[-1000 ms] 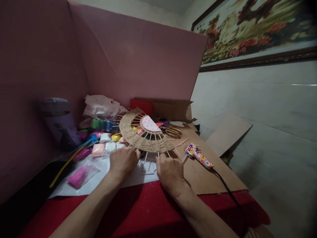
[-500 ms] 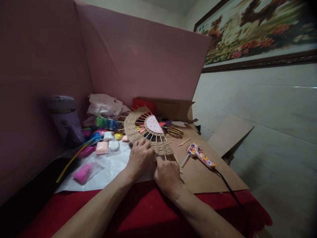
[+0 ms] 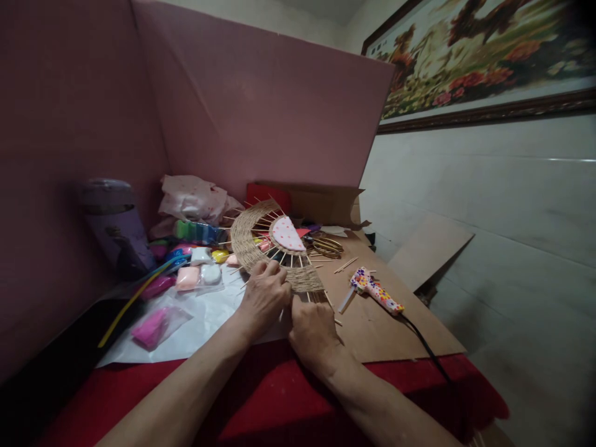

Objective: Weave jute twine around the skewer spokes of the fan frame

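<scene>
A half-round woven fan (image 3: 249,239) of brown twine threaded over thin wooden sticks stands tilted in front of me. Its hub is a half-circle patch (image 3: 287,234) of white cloth with pink dots. My left hand (image 3: 266,295) is closed at the lower edge of the twine band, fingers curled over it. Close by on the right, my right hand (image 3: 314,329) is closed in a fist around the stick ends below the band. What lies inside the fingers is mostly hidden.
A flower-patterned glue gun (image 3: 376,292) with a black cord lies on a cardboard sheet (image 3: 395,341), near loose sticks (image 3: 345,264). Left are bagged clay pieces (image 3: 189,277), a yellow strip (image 3: 118,316) and a purple tumbler (image 3: 116,230). Pink panels (image 3: 261,112) stand behind.
The whole view has shifted slightly. Both hands keep their hold on the fan, with only a small change in the fingers of my left hand.
</scene>
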Available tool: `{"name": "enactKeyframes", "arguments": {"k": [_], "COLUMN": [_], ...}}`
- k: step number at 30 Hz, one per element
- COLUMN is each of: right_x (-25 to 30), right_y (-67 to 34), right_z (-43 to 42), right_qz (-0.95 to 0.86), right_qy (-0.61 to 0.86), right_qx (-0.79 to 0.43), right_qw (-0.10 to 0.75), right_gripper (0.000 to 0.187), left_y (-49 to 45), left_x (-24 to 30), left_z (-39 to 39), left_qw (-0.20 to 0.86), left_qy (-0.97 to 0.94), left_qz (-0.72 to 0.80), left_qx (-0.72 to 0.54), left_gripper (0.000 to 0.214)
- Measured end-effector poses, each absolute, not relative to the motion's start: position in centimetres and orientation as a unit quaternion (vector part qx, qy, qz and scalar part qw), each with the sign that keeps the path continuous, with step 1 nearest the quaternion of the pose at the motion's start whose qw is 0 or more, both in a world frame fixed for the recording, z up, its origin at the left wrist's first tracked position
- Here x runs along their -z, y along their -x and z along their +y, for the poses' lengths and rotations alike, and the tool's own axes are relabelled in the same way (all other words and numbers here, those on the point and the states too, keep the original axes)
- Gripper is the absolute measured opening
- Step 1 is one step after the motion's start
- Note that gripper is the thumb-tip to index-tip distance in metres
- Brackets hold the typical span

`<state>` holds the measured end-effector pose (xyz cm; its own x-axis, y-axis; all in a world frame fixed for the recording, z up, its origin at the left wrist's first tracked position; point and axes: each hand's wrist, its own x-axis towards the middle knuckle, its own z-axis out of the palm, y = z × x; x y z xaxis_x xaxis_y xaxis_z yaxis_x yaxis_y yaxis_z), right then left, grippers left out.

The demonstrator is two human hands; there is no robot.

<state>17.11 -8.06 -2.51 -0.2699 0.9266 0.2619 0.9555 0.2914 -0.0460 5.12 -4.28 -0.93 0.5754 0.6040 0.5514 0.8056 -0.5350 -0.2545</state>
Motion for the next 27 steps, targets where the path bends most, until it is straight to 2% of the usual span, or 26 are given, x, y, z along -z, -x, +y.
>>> {"name": "enactKeyframes", "arguments": {"k": [12, 27], "right_x": [2.31, 2.21], "right_y": [-17.16, -17.18], "right_z": [-7.95, -8.04], "right_qz": [-0.791, -0.797], "right_qy": [0.598, 0.59], "right_qx": [0.062, 0.047], "right_qw": [0.111, 0.12], "right_gripper": [0.015, 0.019], "left_y": [-5.3, -5.21], "left_x": [0.89, 0.85], "left_z": [-3.44, -3.77], "left_qw": [0.257, 0.277], "left_qy": [0.863, 0.86], "left_qz": [-0.398, -0.395], "left_qx": [0.174, 0.163], "left_gripper": [0.013, 0.012]}}
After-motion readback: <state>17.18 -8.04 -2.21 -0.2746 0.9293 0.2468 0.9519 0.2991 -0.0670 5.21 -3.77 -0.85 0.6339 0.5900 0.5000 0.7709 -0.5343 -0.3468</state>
